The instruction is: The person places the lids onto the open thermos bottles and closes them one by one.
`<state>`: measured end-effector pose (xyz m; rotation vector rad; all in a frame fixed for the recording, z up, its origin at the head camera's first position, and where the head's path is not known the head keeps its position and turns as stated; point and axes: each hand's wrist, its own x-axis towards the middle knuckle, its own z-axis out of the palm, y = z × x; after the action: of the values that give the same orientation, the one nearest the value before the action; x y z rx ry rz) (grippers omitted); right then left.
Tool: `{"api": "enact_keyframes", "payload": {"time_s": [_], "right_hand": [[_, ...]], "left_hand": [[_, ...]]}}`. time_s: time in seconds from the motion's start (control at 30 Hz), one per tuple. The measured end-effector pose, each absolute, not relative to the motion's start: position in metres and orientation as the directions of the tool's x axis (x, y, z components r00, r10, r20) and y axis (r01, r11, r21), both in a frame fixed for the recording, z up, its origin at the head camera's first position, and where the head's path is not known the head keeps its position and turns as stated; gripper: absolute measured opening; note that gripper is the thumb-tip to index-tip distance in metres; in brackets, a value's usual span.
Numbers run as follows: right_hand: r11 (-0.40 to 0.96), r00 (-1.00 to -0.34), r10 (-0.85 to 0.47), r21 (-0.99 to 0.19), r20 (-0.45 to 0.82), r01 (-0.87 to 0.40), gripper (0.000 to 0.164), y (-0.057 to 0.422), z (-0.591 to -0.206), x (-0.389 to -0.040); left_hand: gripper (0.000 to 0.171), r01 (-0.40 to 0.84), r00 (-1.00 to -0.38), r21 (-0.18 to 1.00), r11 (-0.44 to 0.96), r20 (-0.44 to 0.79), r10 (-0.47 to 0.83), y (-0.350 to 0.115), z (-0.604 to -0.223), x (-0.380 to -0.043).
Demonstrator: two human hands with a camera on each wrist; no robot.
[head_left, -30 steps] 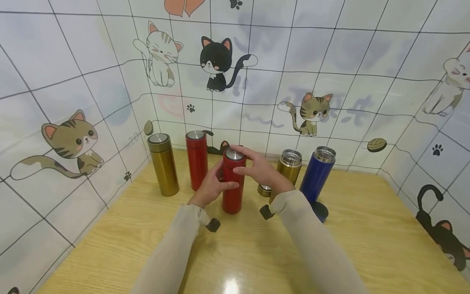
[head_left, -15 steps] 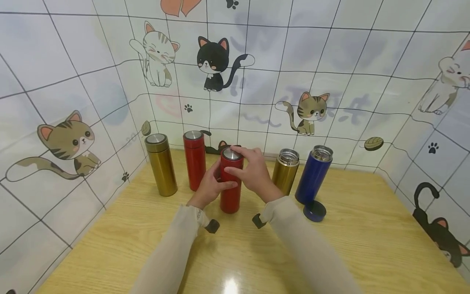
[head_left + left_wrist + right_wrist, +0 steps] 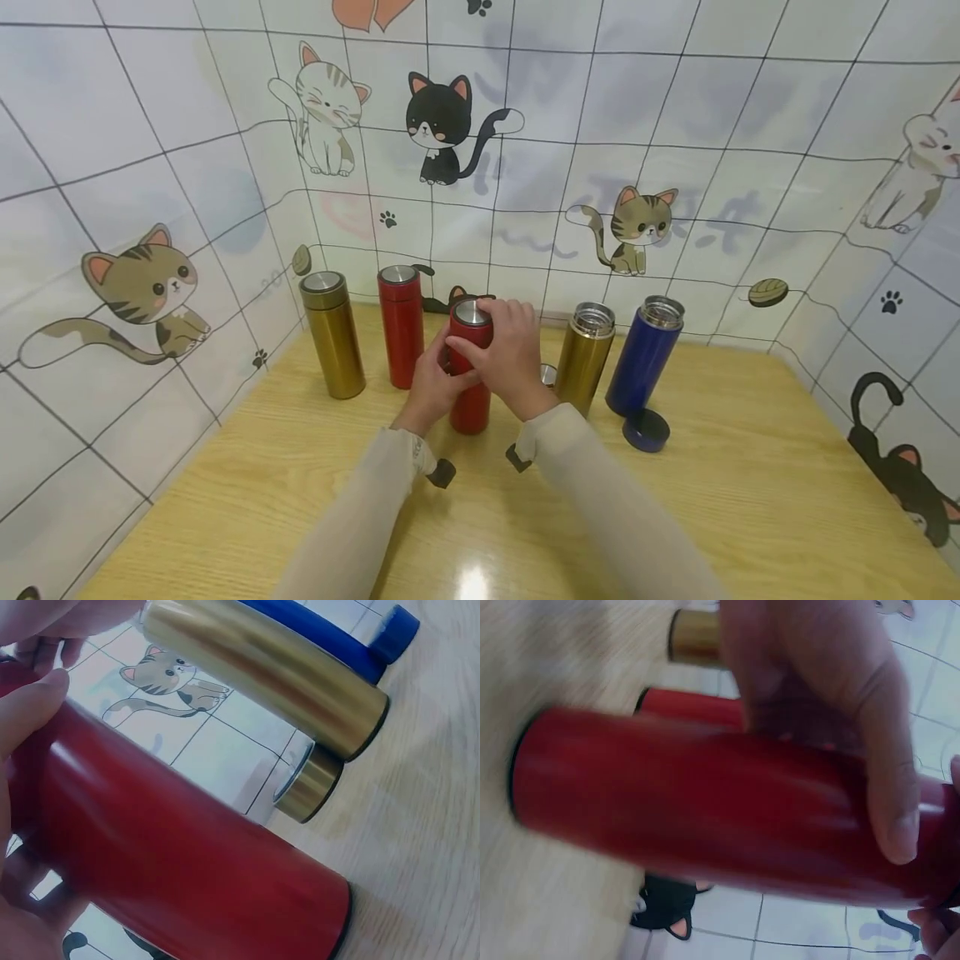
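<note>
A red thermos bottle (image 3: 471, 412) stands upright on the table between my hands, its silver-topped lid (image 3: 472, 312) on. My left hand (image 3: 430, 387) grips the body from the left, thumb across the front; the right wrist view shows this thumb (image 3: 896, 810) plainly. At the top, my right hand (image 3: 513, 350) grips the lid, its thumb across the front and its fingers around the far side, partly hidden. Close behind that hand stands an open gold bottle (image 3: 588, 358), with its gold cap (image 3: 311, 784) on the table beside it.
To the right, an open blue bottle (image 3: 643, 358) has its blue cap (image 3: 647, 430) lying in front. At the left stand a capped gold bottle (image 3: 332, 342) and another capped red bottle (image 3: 401, 325). A cat-patterned wall covering (image 3: 525, 192) rises behind the wooden table (image 3: 750, 483).
My right hand has turned around the lid, its thumb sliding left across the front and its wrist shifting left. The left hand stays on the body, and the bottle stands in place.
</note>
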<state>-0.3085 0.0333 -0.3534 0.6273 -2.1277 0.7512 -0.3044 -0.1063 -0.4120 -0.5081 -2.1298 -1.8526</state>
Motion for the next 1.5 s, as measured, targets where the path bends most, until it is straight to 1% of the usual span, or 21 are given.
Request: {"api": "enact_keyframes", "payload": {"time_s": [0.1, 0.17, 0.2, 0.23, 0.3, 0.37, 0.43, 0.47, 0.53, 0.63, 0.73, 0.83, 0.97, 1.13, 1.2, 1.33, 1.43, 1.5], "right_hand": [[0.761, -0.564, -0.203, -0.234, 0.8, -0.606, 0.063, 0.034, -0.35, -0.309], [0.779, -0.586, -0.22, -0.222, 0.78, -0.587, 0.064, 0.035, -0.347, -0.308], [0.773, -0.608, -0.23, -0.237, 0.76, -0.588, 0.064, 0.036, -0.345, -0.309], [0.755, -0.636, -0.242, -0.27, 0.733, -0.598, 0.064, 0.037, -0.344, -0.308], [0.669, -0.697, -0.284, -0.385, 0.658, -0.636, 0.06, 0.04, -0.341, -0.309], [0.534, -0.742, -0.344, -0.53, 0.576, -0.659, 0.058, 0.044, -0.339, -0.311], [0.393, -0.771, -0.412, -0.669, 0.485, -0.631, 0.057, 0.05, -0.338, -0.313], [0.333, -0.776, -0.446, -0.722, 0.446, -0.606, 0.057, 0.053, -0.338, -0.315], [0.252, -0.767, -0.504, -0.781, 0.398, -0.571, 0.059, 0.059, -0.337, -0.319], [0.202, -0.745, -0.556, -0.81, 0.368, -0.55, 0.06, 0.065, -0.337, -0.324], [0.189, -0.723, -0.578, -0.799, 0.379, -0.571, 0.06, 0.067, -0.335, -0.325], [0.237, -0.719, -0.568, -0.758, 0.399, -0.608, 0.06, 0.066, -0.334, -0.324], [0.336, -0.716, -0.54, -0.667, 0.442, -0.665, 0.06, 0.063, -0.335, -0.32], [0.432, -0.717, -0.483, -0.575, 0.503, -0.695, 0.061, 0.059, -0.337, -0.317], [0.47, -0.703, -0.461, -0.522, 0.542, -0.711, 0.062, 0.057, -0.337, -0.316], [0.551, -0.659, -0.429, -0.399, 0.618, -0.733, 0.062, 0.052, -0.339, -0.316], [0.612, -0.639, -0.401, -0.327, 0.657, -0.72, 0.062, 0.048, -0.34, -0.316], [0.654, -0.63, -0.378, -0.286, 0.678, -0.7, 0.061, 0.045, -0.341, -0.316]], "left_hand": [[0.084, 0.441, -0.897, 0.888, 0.129, 0.433, 0.084, -0.106, -0.412, -0.304], [0.082, 0.438, -0.898, 0.89, 0.126, 0.428, 0.099, -0.107, -0.411, -0.303], [0.083, 0.437, -0.898, 0.891, 0.122, 0.426, 0.111, -0.108, -0.411, -0.304], [0.082, 0.432, -0.9, 0.895, 0.113, 0.419, 0.123, -0.109, -0.41, -0.304], [0.081, 0.421, -0.901, 0.902, 0.093, 0.404, 0.155, -0.111, -0.409, -0.305], [0.08, 0.404, -0.903, 0.912, 0.072, 0.385, 0.193, -0.113, -0.408, -0.306], [0.08, 0.383, -0.902, 0.923, 0.042, 0.364, 0.232, -0.115, -0.407, -0.307], [0.08, 0.374, -0.902, 0.927, 0.035, 0.354, 0.247, -0.116, -0.406, -0.308], [0.081, 0.356, -0.903, 0.934, 0.024, 0.337, 0.267, -0.118, -0.406, -0.308], [0.082, 0.346, -0.899, 0.938, 0.005, 0.33, 0.288, -0.119, -0.401, -0.305], [0.079, 0.349, -0.897, 0.937, 0.0, 0.334, 0.292, -0.119, -0.392, -0.297], [0.077, 0.361, -0.895, 0.932, 0.001, 0.347, 0.28, -0.119, -0.385, -0.289], [0.076, 0.373, -0.897, 0.928, 0.007, 0.359, 0.257, -0.118, -0.385, -0.287], [0.075, 0.389, -0.899, 0.921, 0.016, 0.376, 0.226, -0.116, -0.385, -0.286], [0.074, 0.401, -0.896, 0.916, 0.018, 0.388, 0.215, -0.115, -0.386, -0.286], [0.076, 0.435, -0.888, 0.9, 0.031, 0.423, 0.182, -0.115, -0.402, -0.298], [0.077, 0.434, -0.893, 0.9, 0.042, 0.424, 0.151, -0.113, -0.412, -0.304], [0.077, 0.416, -0.903, 0.908, 0.055, 0.405, 0.14, -0.11, -0.407, -0.3]]}}
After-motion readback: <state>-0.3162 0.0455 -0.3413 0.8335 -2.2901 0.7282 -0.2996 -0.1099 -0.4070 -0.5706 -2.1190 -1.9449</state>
